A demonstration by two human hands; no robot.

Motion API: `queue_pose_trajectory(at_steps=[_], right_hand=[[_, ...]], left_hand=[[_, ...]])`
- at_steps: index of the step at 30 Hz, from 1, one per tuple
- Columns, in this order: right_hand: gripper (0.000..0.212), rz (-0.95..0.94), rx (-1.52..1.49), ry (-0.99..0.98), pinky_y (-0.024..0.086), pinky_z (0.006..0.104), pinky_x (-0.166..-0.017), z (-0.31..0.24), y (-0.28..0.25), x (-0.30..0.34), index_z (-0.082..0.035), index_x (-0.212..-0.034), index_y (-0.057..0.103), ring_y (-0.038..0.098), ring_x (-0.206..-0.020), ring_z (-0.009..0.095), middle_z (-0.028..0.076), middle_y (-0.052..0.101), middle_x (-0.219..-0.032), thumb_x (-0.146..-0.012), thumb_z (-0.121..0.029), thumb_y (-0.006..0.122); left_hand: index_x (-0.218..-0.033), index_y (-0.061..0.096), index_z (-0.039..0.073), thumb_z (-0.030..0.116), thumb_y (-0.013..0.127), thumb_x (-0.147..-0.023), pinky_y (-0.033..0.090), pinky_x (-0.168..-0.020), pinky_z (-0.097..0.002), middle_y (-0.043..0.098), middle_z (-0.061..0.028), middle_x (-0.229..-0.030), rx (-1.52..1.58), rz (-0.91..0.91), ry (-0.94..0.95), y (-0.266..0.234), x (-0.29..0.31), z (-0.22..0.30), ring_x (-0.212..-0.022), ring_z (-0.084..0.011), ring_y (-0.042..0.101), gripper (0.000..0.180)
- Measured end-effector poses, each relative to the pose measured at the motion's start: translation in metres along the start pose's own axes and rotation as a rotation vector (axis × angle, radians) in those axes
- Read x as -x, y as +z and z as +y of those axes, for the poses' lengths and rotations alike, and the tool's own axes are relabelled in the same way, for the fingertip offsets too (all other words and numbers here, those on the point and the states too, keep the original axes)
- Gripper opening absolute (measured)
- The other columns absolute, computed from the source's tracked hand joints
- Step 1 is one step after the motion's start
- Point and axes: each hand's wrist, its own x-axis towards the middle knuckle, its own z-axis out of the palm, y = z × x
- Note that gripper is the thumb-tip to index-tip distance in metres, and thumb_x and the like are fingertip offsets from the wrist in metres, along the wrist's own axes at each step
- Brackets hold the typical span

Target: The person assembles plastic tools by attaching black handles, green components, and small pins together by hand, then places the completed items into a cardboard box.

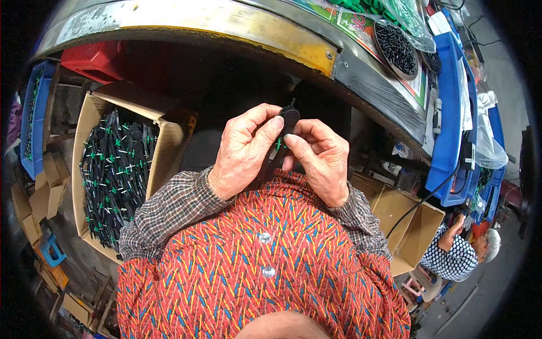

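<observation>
Close in front of my chest I hold a slim black part (289,116) with a rounded end and a short pin on top. My left hand (244,151) is closed around its side, with thumb and forefinger near the rounded end. From the other side, my right hand (320,157) pinches at a small green piece (278,144) on the black part. The fingertips hide some of this piece. The lower end of the part is dark against my shirt and hard to make out.
On my left stands a cardboard box (84,186) holding many similar black parts with green pieces. A metal-edged bench (226,25) curves ahead, bearing a dish of small black pieces (396,50). Blue bins (446,113) and an open carton (415,237) are at right; a person (451,251) sits beyond.
</observation>
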Motion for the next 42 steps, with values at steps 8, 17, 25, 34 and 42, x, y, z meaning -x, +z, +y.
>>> queue_pose_trajectory(at_steps=[8,17,25,34,42], right_hand=[[0.011,0.005,-0.031,0.065,0.046,0.018,-0.051,-0.004,0.0,-0.003,0.003,-0.099,0.059,0.057,-0.057,0.005,0.002,0.061,-0.076,-0.09,-0.002,0.061],[0.008,-0.019,-0.063,0.064,0.046,0.0183,-0.051,-0.002,-0.002,-0.004,0.003,-0.097,0.059,0.057,-0.057,0.005,0.002,0.061,-0.074,-0.091,-0.002,0.06],[0.009,-0.027,-0.057,0.066,0.046,0.018,-0.051,0.0,-0.001,-0.003,0.003,-0.097,0.059,0.056,-0.057,0.005,0.002,0.061,-0.074,-0.091,-0.003,0.06],[0.008,-0.056,0.097,0.063,0.046,0.0187,-0.052,-0.009,-0.011,-0.006,0.003,-0.093,0.06,0.057,-0.058,0.006,0.003,0.061,-0.074,-0.09,-0.004,0.061],[0.015,-0.122,0.0,-0.083,0.044,0.0177,-0.052,-0.018,-0.027,-0.033,0.003,-0.1,0.065,0.053,-0.058,0.005,0.003,0.062,-0.078,-0.09,-0.007,0.062]], left_hand=[[-0.106,0.06,-0.001,0.015,0.051,-0.098,0.051,-0.064,-0.0199,0.064,-0.0017,-0.09,-0.028,0.009,0.057,0.001,-0.001,-0.002,-0.073,-0.004,0.058,0.02],[-0.108,0.06,-0.001,0.015,0.052,-0.098,0.051,-0.059,-0.0194,0.064,-0.002,-0.087,-0.038,0.051,0.033,0.004,0.0,-0.002,-0.067,-0.0047,0.06,0.021],[-0.107,0.059,-0.002,0.015,0.053,-0.097,0.052,-0.055,-0.0205,0.064,-0.0036,-0.085,0.039,0.042,0.006,0.003,0.001,-0.004,-0.061,-0.0074,0.061,0.021],[-0.096,0.063,-0.002,0.008,0.061,-0.091,0.047,-0.059,-0.0195,0.062,-0.0004,-0.077,0.061,0.09,0.062,0.006,-0.001,-0.003,-0.068,-0.0034,0.056,0.012],[-0.095,0.066,0.0,0.01,0.061,-0.091,0.043,-0.067,-0.0194,0.062,0.0026,-0.082,-0.054,-0.049,0.021,0.002,0.002,0.002,-0.075,-0.0028,0.052,0.012]])
